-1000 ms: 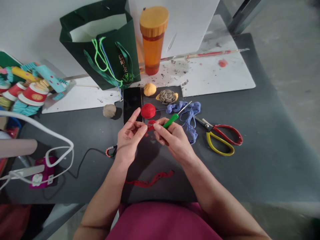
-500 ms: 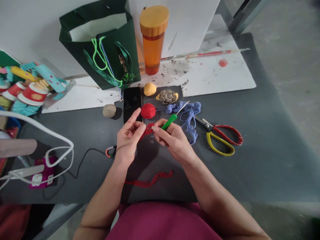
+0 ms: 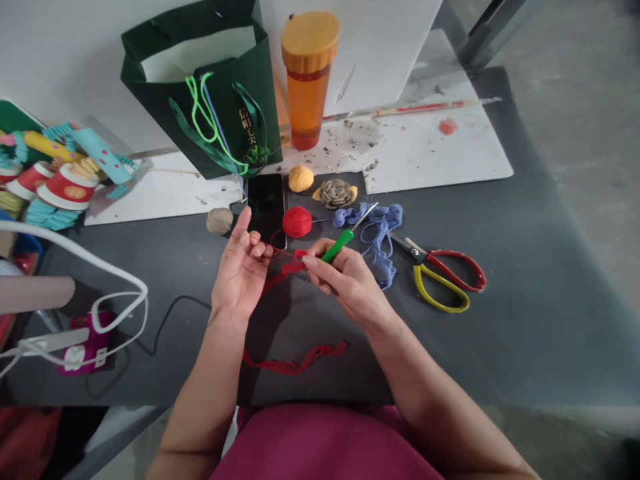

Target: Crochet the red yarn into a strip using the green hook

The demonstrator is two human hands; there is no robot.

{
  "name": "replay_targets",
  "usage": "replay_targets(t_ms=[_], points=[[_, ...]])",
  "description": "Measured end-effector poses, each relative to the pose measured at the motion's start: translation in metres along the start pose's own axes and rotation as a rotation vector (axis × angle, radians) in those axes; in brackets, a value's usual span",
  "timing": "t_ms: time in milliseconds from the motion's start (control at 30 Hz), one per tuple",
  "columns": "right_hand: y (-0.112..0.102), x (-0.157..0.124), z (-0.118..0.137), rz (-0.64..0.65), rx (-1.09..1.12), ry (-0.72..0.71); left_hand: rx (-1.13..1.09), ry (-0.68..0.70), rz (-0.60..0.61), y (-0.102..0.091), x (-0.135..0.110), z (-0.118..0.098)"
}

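Note:
My right hand (image 3: 345, 277) holds a crochet hook (image 3: 339, 245) by its green handle, metal tip pointing up and right. Its thumb and fingertips also pinch the end of a red crocheted strip (image 3: 293, 267). The strip passes behind my left wrist and comes out on the tabletop below. My left hand (image 3: 241, 273) is turned palm up, index finger raised and the other fingers curled round a strand of red yarn (image 3: 283, 252). This strand runs across to the strip. Just above the hands sits a red yarn ball (image 3: 297, 221).
A phone (image 3: 267, 210), a yellow yarn ball (image 3: 301, 179), a grey-brown yarn ball (image 3: 219, 221) and a crocheted flower (image 3: 336, 193) lie beyond. Blue crochet work (image 3: 385, 233) and scissors (image 3: 440, 273) are rightward. A green paper bag (image 3: 210, 100) and an orange bottle (image 3: 307, 87) stand behind.
My left hand has let go of the red strip, moved left and turned palm up, drawing the yarn out. My right hand stays nearly in place with the hook.

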State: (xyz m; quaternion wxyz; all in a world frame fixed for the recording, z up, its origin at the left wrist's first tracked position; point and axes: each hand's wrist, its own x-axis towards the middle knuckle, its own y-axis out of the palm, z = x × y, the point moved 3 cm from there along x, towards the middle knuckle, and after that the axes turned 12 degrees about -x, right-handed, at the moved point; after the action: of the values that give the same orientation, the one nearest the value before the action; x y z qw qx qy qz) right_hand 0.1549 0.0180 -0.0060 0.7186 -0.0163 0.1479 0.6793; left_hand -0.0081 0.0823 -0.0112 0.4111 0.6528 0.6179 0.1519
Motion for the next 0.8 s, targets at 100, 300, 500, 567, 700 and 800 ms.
replay_targets(t_ms=[100, 300, 500, 567, 700, 800], points=[[0.0, 0.0, 0.0, 0.0, -0.006, -0.006, -0.139, -0.034, -0.045, 0.003, 0.001, -0.003], [0.0, 0.0, -0.002, 0.014, -0.006, -0.003, -0.262, 0.033, -0.127, -0.002, 0.007, -0.015], [-0.001, -0.001, -0.003, 0.032, -0.004, 0.006, -0.264, 0.18, -0.064, -0.02, 0.016, -0.032], [-0.001, -0.002, -0.003, 0.029, -0.013, 0.004, -0.258, 0.219, -0.039, -0.024, 0.017, -0.038], [0.0, -0.002, -0.002, 0.038, -0.014, 0.006, -0.261, 0.307, 0.012, -0.035, 0.018, -0.051], [0.001, -0.002, 0.0, 0.052, 0.01, -0.005, -0.218, 0.422, 0.045, -0.046, 0.02, -0.063]])
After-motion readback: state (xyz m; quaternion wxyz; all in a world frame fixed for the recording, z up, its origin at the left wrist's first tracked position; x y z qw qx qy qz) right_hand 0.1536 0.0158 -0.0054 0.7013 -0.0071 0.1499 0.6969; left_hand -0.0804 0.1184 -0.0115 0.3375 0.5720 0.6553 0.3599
